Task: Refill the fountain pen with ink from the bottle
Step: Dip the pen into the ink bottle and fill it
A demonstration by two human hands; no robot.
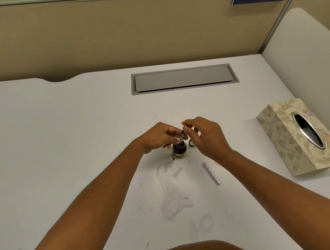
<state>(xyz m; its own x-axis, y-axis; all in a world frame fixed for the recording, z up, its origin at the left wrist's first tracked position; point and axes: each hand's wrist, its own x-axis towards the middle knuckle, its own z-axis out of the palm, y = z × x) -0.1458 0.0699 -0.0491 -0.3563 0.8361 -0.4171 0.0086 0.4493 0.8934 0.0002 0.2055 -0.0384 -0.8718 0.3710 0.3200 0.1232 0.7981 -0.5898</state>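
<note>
Two hands meet over the ink bottle (179, 148), mid-desk. Your left hand (158, 137) has its fingers curled around the lower part of the pen section (182, 137), which stands nearly upright with its lower end down in the bottle's open mouth. Your right hand (203, 137) pinches the pen's orange-red top end between thumb and forefinger, remaining fingers loosely curled. Whether the nib reaches the ink, you cannot tell; the bottle neck hides it.

The bottle stands on the white desk (65, 150), dark glass, with a yellowish band near the base. Its cap (191, 143) lies just beside it to the right, partly behind your right hand. The silver pen barrel (211, 173) lies flat, nearer you and to the right, apart from the bottle. Grey smudges (173, 197) mark the desk in front of the bottle. A patterned tissue box (304, 137) sits at the far right; a closed grey cable hatch (183, 79) lies beyond.
</note>
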